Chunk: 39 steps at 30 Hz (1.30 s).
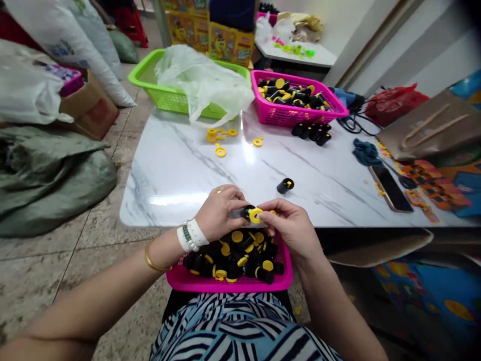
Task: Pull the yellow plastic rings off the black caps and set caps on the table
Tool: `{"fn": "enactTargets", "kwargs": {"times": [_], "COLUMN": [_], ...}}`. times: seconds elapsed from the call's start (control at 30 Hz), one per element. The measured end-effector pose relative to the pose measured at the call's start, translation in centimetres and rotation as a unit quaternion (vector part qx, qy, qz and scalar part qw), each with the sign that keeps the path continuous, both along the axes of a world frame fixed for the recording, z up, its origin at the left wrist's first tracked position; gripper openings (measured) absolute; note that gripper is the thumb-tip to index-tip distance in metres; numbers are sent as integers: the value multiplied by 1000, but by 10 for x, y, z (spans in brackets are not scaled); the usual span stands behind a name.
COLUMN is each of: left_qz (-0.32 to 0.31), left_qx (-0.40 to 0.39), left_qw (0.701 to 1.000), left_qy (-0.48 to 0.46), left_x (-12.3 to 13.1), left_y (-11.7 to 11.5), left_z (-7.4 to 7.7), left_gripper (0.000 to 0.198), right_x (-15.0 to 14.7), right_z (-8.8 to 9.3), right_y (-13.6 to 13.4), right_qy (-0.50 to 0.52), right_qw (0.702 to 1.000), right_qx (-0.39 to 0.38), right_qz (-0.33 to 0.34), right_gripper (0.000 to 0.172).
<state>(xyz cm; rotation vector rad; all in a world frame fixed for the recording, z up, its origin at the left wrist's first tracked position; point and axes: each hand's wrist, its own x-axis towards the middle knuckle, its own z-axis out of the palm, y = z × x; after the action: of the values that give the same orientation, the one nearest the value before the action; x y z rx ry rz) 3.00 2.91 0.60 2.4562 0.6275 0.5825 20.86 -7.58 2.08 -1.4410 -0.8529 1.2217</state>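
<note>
My left hand (224, 209) is closed around a small black cylinder (248, 210), its open end turned to the right. Between the thumb and fingers of my right hand (291, 224) is a yellow ring with a tab (255, 216), held against that end of the cylinder. Whether the two are joined I cannot tell. Below both hands, a pink basket (229, 286) at my lap holds many black cylinders with yellow caps (242, 261). A single black cylinder (285, 186) stands on the table just beyond my right hand.
Several loose yellow rings (220, 151) lie on the marbled table (180, 170). Behind them are a green basket (161, 98) with a plastic bag (210, 85) and a pink basket (278, 116) of capped cylinders. To the right lie black pieces (311, 132), a phone (391, 188) and a paper bag (432, 125).
</note>
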Motion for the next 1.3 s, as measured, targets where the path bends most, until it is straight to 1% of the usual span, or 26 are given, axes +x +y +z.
{"fn": "enactTargets", "kwargs": {"times": [0.1, 0.2, 0.3, 0.4, 0.5, 0.57, 0.67, 0.73, 0.8, 0.83, 0.87, 0.9, 0.97, 1.0, 1.03, 1.07, 1.1, 1.17, 1.2, 1.23, 1.3], "left_qz": [17, 26, 34, 46, 47, 41, 41, 51, 69, 71, 59, 36, -9, -14, 0, 30, 70, 136, 151, 152, 119], "left_qx": [10, 17, 26, 31, 25, 1, -66, -99, -111, -122, -149, -195, -318, -375, -417, -438, -436, -413, -415, -436, -523], "left_qw": [1000, 999, 999, 998, 998, 997, 995, 992, 989, 987, 984, 977, 946, 925, 908, 898, 897, 901, 897, 887, 844], "left_qy": [-10, -14, -13, 0, 38, 65, 68, 64, 73, 75, 75, 74, 63, 54, 42, 29, 17, 6, 5, 6, 6], "left_x": [2, 1, -1, -2, -2, -1, 2, 3, 4, 4, 4, 4, 4, 5, 6, 8, 9, 12, 13, 14, 13], "left_y": [-5, -3, -3, -5, -10, -14, -21, -22, -21, -19, -18, -17, -17, -18, -19, -21, -23, -25, -25, -24, -21], "left_z": [-6, -9, -11, -9, -1, 5, 11, 13, 17, 19, 21, 24, 26, 26, 24, 22, 19, 16, 16, 17, 22], "left_gripper": [25, 24, 22, 22, 21, 22, 27, 24, 19, 18, 18, 20, 26, 31, 37, 42, 43, 38, 32, 28, 26], "right_x": [-10, -12, -11, -10, -10, -11, -12, -12, -12, -11, -11, -11, -10, -10, -11, -11, -12, -13, -13, -14, -13], "right_z": [2, 4, 4, 2, 2, 2, 1, 0, -1, -2, -2, -3, -4, -5, -6, -6, -7, -8, -8, -8, -7], "right_y": [13, 18, 19, 20, 19, 18, 19, 21, 21, 21, 21, 21, 20, 20, 20, 20, 20, 19, 19, 19, 19], "right_qy": [-42, -48, -40, -20, -25, -30, -24, -23, -24, -23, -23, -25, -27, -28, -29, -31, -35, -48, -55, -59, -52], "right_qw": [999, 998, 999, 999, 997, 996, 997, 997, 997, 997, 997, 997, 996, 996, 996, 996, 996, 996, 996, 996, 996], "right_qx": [-21, -24, -18, -30, -42, -42, -42, -41, -34, -30, -27, -25, -26, -24, -21, -16, -10, -1, 1, 4, 9], "right_qz": [24, 13, 10, 33, 62, 71, 66, 62, 65, 68, 72, 75, 85, 87, 86, 85, 80, 71, 68, 64, 67], "right_gripper": [24, 27, 25, 27, 28, 27, 28, 29, 29, 29, 28, 28, 27, 27, 27, 27, 27, 27, 27, 27, 28]}}
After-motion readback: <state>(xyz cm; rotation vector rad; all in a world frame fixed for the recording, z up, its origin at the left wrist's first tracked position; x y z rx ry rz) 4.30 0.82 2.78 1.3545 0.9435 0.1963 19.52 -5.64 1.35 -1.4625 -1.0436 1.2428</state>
